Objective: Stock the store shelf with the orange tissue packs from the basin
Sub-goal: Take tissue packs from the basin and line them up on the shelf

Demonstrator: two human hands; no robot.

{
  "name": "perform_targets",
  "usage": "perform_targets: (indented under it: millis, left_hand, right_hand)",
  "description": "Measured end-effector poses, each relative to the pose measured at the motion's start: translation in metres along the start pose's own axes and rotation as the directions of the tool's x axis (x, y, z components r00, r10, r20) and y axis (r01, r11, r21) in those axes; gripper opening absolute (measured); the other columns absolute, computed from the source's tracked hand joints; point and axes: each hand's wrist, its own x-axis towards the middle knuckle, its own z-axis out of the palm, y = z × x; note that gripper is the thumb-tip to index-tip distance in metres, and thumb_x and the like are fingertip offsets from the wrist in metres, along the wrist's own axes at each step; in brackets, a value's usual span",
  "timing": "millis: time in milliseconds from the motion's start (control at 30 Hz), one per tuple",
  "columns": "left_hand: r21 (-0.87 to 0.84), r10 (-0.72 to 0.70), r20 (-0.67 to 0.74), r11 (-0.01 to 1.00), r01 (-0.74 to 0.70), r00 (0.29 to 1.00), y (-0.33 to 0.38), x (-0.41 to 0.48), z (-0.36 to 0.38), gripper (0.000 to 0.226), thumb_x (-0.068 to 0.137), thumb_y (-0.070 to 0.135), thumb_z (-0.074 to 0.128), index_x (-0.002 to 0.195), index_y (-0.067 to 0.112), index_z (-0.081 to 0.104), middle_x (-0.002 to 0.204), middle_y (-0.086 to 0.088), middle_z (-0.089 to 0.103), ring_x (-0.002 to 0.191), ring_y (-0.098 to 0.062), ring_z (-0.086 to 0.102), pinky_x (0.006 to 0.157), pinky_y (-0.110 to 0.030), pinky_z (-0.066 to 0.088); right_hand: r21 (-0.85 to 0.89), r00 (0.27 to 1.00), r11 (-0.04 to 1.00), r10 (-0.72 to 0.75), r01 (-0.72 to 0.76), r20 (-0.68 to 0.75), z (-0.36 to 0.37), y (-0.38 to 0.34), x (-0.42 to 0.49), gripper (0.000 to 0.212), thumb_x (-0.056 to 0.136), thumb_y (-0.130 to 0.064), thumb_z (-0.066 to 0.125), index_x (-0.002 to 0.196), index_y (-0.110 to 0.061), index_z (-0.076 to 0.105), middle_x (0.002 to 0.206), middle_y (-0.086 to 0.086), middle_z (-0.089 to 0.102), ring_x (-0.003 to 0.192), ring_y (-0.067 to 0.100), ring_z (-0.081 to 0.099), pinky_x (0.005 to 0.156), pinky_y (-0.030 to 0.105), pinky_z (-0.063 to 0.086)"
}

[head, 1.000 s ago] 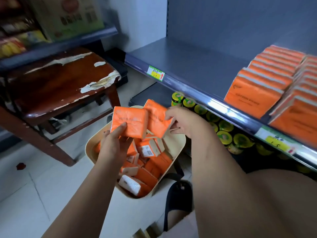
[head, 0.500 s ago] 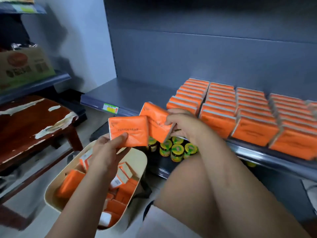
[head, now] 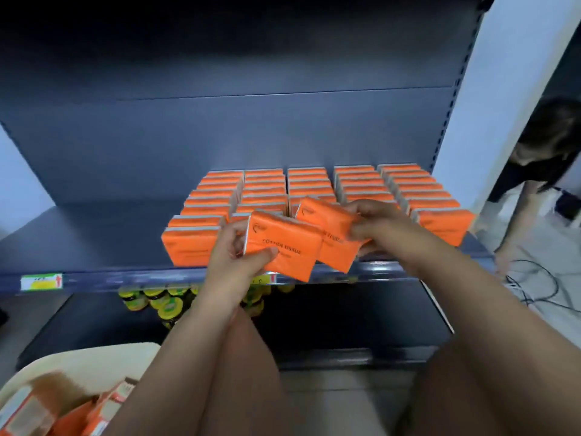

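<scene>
Head view, single entry.

1. Left hand (head: 232, 259): grips the first orange pack (head: 283, 250), thumb across the printed face and fingers behind. The label faces out, probably to match the shelf facing.
2. Right hand (head: 377, 228): pinches the second orange pack (head: 330, 234) by its right end. This pack is tucked partly behind the first, and both are held over the front lip of the shelf (head: 94, 240).
3. Stocked rows (head: 314, 184): five columns of packs standing on edge, running back to front across the right part of the shelf. The hands hide the fronts of the middle columns, so any space left there cannot be told.
4. Open room: a broad bare stretch of shelf left of the columns and clear height above the rows. The rightmost column stands near the shelf's end.
5. Basin (head: 94, 360): at lower left beside the knee, with more packs inside, blurred.
6. Jars (head: 163, 303): on the lower shelf under the lip, clear of the placing path.
</scene>
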Motion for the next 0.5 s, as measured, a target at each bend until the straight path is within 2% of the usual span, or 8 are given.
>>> perform_targets:
  millis: [67, 167, 233, 267, 300, 367, 433, 500]
  left_hand:
    - [0.018, -0.029, 0.035, 0.999, 0.028, 0.999, -0.007, 0.002, 0.011, 0.04, 0.083, -0.012, 0.076, 0.114, 0.008, 0.06, 0.095, 0.006, 0.078, 0.092, -0.013, 0.073, 0.08, -0.034, 0.062]
    - [0.039, -0.033, 0.079, 0.999, 0.03, 0.996, -0.014, 0.0, 0.022, 0.039, 0.079, -0.014, 0.077, 0.11, 0.003, 0.061, 0.092, 0.002, 0.078, 0.088, -0.01, 0.073, 0.079, -0.028, 0.061]
    - [0.091, -0.026, 0.12, 0.996, 0.015, 0.992, -0.016, -0.002, 0.031, 0.041, 0.077, -0.015, 0.078, 0.107, 0.009, 0.063, 0.089, 0.005, 0.078, 0.087, -0.008, 0.074, 0.075, -0.026, 0.058]
    - [0.116, -0.012, 0.148, 0.993, -0.005, 0.989, -0.018, -0.002, 0.037, 0.047, 0.077, -0.015, 0.079, 0.112, 0.013, 0.063, 0.093, 0.004, 0.079, 0.09, -0.009, 0.074, 0.077, -0.028, 0.059]
    - [0.138, 0.004, 0.183, 0.99, -0.03, 0.983, -0.021, -0.003, 0.041, 0.058, 0.077, -0.014, 0.08, 0.122, 0.018, 0.062, 0.1, 0.002, 0.079, 0.096, -0.01, 0.074, 0.082, -0.03, 0.06]
    - [0.187, 0.043, 0.268, 0.978, -0.095, 0.962, -0.025, -0.008, 0.051, 0.081, 0.078, -0.01, 0.082, 0.141, 0.031, 0.055, 0.116, 0.003, 0.075, 0.107, -0.009, 0.071, 0.091, -0.024, 0.057]
    - [0.286, 0.079, 0.321, 0.942, -0.176, 0.944, -0.029, -0.015, 0.061, 0.078, 0.078, -0.002, 0.085, 0.139, 0.038, 0.058, 0.117, 0.01, 0.072, 0.107, -0.005, 0.068, 0.088, -0.015, 0.052]
    - [0.38, 0.111, 0.338, 0.892, -0.243, 0.935, -0.031, -0.022, 0.068, 0.063, 0.079, 0.006, 0.086, 0.124, 0.043, 0.063, 0.107, 0.014, 0.071, 0.1, -0.003, 0.067, 0.085, -0.018, 0.052]
  right_hand:
    - [-0.042, 1.0, 0.999, 0.01, -0.01, 0.007, -0.019, 0.001, -0.004, 0.025, 0.076, -0.008, 0.068, 0.097, -0.019, 0.072, 0.09, 0.009, 0.071, 0.086, 0.022, 0.069, 0.082, 0.045, 0.06]
    - [-0.109, 0.998, 0.993, 0.056, -0.053, 0.027, -0.039, 0.006, -0.01, 0.034, 0.065, -0.017, 0.066, 0.098, -0.018, 0.073, 0.094, 0.006, 0.072, 0.089, 0.019, 0.07, 0.078, 0.04, 0.062]
    - [-0.164, 0.995, 0.984, 0.085, -0.076, 0.051, -0.05, 0.009, -0.015, 0.033, 0.064, -0.016, 0.069, 0.096, -0.018, 0.074, 0.097, 0.005, 0.072, 0.089, 0.017, 0.07, 0.075, 0.035, 0.06]
    - [-0.187, 0.993, 0.978, 0.101, -0.088, 0.058, -0.055, 0.011, -0.018, 0.032, 0.066, -0.014, 0.071, 0.097, -0.018, 0.074, 0.098, 0.007, 0.073, 0.088, 0.018, 0.07, 0.077, 0.036, 0.061]
    - [-0.209, 0.992, 0.973, 0.114, -0.099, 0.057, -0.061, 0.013, -0.021, 0.029, 0.071, -0.01, 0.072, 0.099, -0.017, 0.074, 0.099, 0.01, 0.073, 0.088, 0.02, 0.071, 0.08, 0.039, 0.062]
    - [-0.26, 0.989, 0.957, 0.141, -0.127, 0.036, -0.071, 0.017, -0.025, 0.027, 0.08, 0.001, 0.069, 0.101, -0.016, 0.075, 0.1, 0.013, 0.073, 0.09, 0.022, 0.073, 0.084, 0.04, 0.063]
    - [-0.319, 0.987, 0.935, 0.163, -0.154, 0.0, -0.081, 0.021, -0.029, 0.029, 0.081, 0.003, 0.067, 0.099, -0.018, 0.075, 0.102, 0.011, 0.073, 0.093, 0.024, 0.073, 0.084, 0.041, 0.063]
    - [-0.361, 0.981, 0.913, 0.176, -0.192, -0.076, -0.089, 0.023, -0.032, 0.03, 0.078, 0.002, 0.066, 0.095, -0.021, 0.076, 0.102, 0.008, 0.071, 0.095, 0.025, 0.071, 0.084, 0.041, 0.063]
